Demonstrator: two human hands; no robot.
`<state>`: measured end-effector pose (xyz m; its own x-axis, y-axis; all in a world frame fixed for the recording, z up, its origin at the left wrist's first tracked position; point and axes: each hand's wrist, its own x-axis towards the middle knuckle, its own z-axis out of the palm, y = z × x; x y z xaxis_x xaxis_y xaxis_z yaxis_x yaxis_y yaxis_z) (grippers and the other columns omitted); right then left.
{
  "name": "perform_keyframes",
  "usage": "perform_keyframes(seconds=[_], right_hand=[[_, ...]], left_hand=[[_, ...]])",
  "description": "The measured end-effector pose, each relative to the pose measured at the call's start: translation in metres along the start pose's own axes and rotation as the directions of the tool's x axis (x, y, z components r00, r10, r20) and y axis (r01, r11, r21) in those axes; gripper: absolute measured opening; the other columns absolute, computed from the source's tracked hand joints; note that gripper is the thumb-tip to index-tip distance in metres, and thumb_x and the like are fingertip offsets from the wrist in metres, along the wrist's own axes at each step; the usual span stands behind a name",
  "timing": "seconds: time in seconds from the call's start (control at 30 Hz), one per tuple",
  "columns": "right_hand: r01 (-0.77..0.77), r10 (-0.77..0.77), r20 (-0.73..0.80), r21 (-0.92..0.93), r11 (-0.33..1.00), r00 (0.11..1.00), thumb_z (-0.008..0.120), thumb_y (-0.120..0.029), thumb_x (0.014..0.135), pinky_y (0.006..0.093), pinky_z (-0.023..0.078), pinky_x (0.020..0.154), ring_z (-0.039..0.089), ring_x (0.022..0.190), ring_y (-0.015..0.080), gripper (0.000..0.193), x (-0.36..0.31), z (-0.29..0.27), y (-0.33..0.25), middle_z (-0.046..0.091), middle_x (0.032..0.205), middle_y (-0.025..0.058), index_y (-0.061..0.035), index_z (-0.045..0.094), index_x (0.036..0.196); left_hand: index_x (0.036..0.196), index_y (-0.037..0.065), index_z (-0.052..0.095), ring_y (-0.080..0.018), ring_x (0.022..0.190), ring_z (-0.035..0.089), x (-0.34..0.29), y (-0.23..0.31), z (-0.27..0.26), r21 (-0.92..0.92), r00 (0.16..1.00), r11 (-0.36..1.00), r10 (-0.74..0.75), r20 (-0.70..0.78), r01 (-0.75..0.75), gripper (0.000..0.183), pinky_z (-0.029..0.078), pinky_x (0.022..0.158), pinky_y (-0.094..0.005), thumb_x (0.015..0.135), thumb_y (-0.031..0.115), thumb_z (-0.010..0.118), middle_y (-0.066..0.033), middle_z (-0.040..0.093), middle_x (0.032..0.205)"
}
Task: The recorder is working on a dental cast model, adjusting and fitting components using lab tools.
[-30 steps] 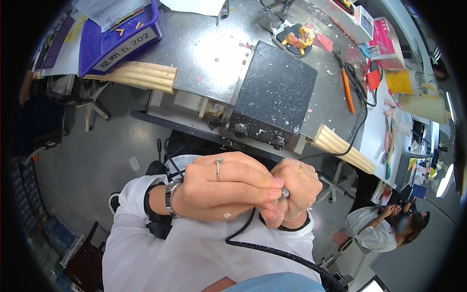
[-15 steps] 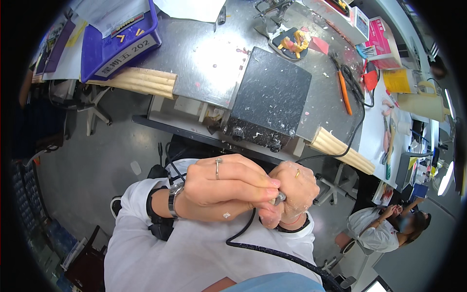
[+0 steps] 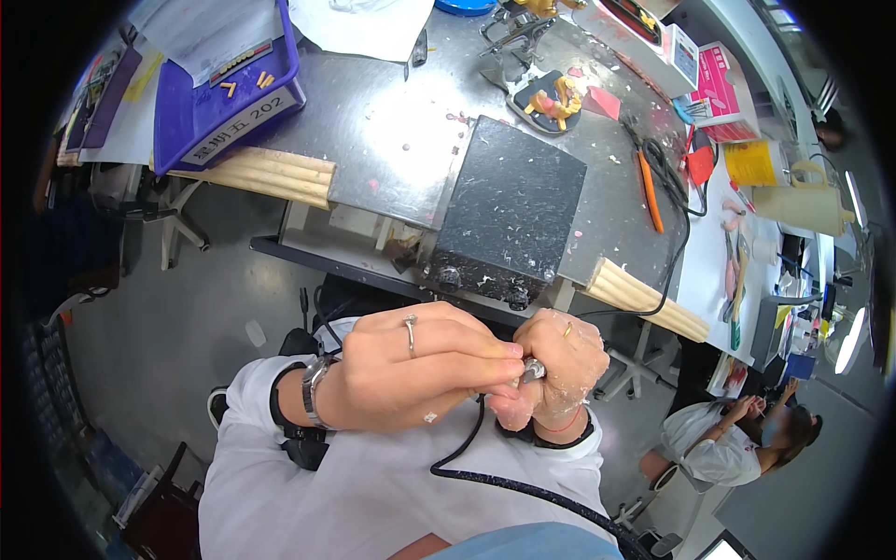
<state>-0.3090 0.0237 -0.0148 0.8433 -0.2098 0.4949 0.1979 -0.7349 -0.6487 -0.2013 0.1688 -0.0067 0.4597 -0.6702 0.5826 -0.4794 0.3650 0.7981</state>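
Both hands meet over the person's lap, below the near edge of the tabletop (image 3: 392, 149). The left hand (image 3: 411, 378) is clenched, its fingers folded toward the right one, a ring on one finger and a watch (image 3: 313, 401) at the wrist. What it pinches at the fingertips is hidden, so I cannot tell what that grip holds. The right hand (image 3: 555, 369), dusted white, is closed around a slim handpiece (image 3: 532, 371) whose metal tip shows just between the two grips (only that short silvery end is visible). A black cord (image 3: 485, 471) drops from under the grips and curls across the white coat toward the lower right.

Just above the grips, at the tabletop's near edge, lies a dark slab (image 3: 513, 201) speckled with white flecks. Farther up and left of the grips sits a purple tray (image 3: 219, 103); well above and right lies an orange-handled tool (image 3: 651, 191), and beyond it a pink box (image 3: 719, 84). A small dark stand carrying orange pieces (image 3: 555, 98) sits above the slab. Far right and below the grips, another person (image 3: 733, 439) in white sits bent over their own hands.
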Motion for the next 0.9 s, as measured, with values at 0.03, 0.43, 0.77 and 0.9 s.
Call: perform_keyframes(seconds=[0.03, 0.43, 0.77, 0.9], right_hand=[[0.003, -0.003, 0.0, -0.001, 1.0, 1.0, 0.073, -0.056, 0.067, 0.0291, 0.033, 0.039, 0.042, 0.041, 0.0202, 0.058, 0.0, 0.001, 0.0, 0.038, 0.051, 0.0036, -0.0063, 0.046, 0.055], [-0.022, 0.022, -0.048, -0.006, 1.0, 0.999, 0.072, -0.057, 0.067, 0.0295, 0.032, 0.04, 0.04, 0.041, 0.0209, 0.057, -0.001, -0.01, 0.004, 0.036, 0.051, 0.0045, -0.0078, 0.045, 0.055], [-0.408, 0.365, -0.181, -0.401, 0.821, 0.913, 0.066, -0.021, 0.082, 0.0412, 0.044, 0.056, 0.059, 0.063, 0.0361, 0.029, 0.106, -0.093, 0.122, 0.057, 0.067, 0.0204, 0.0004, 0.053, 0.096], [-0.226, 0.215, -0.087, -0.568, 0.792, 0.973, 0.064, -0.012, 0.081, 0.0418, 0.046, 0.064, 0.061, 0.077, 0.0349, 0.027, 0.102, -0.099, 0.169, 0.062, 0.083, 0.0194, -0.0002, 0.055, 0.104]], left_hand=[[0.088, -0.001, 0.069, -0.0242, 0.075, 0.067, 0.0, 0.0, -0.001, 0.01, 1.0, 1.0, 0.0, 0.006, 0.0, 0.028, 0.055, 0.064, -0.0291, 0.061, -0.007, 0.074, -0.0119, 0.069, 0.087], [0.085, -0.002, 0.068, -0.0244, 0.071, 0.067, 0.01, -0.001, -0.007, 0.007, 1.0, 1.0, -0.022, -0.01, 0.022, 0.022, 0.052, 0.062, -0.0291, 0.064, -0.004, 0.076, -0.0124, 0.069, 0.084], [0.088, -0.003, 0.062, -0.015, 0.082, 0.062, 0.072, -0.027, -0.046, -0.342, 0.932, 0.874, -0.362, 0.015, 0.346, 0.013, 0.049, 0.075, -0.0269, 0.078, -0.005, 0.069, -0.0117, 0.065, 0.09], [0.089, -0.003, 0.064, -0.012, 0.081, 0.062, 0.097, -0.047, -0.054, -0.451, 0.84, 0.718, -0.518, 0.162, 0.53, 0.013, 0.05, 0.074, -0.0247, 0.078, -0.002, 0.071, -0.01, 0.066, 0.09]])
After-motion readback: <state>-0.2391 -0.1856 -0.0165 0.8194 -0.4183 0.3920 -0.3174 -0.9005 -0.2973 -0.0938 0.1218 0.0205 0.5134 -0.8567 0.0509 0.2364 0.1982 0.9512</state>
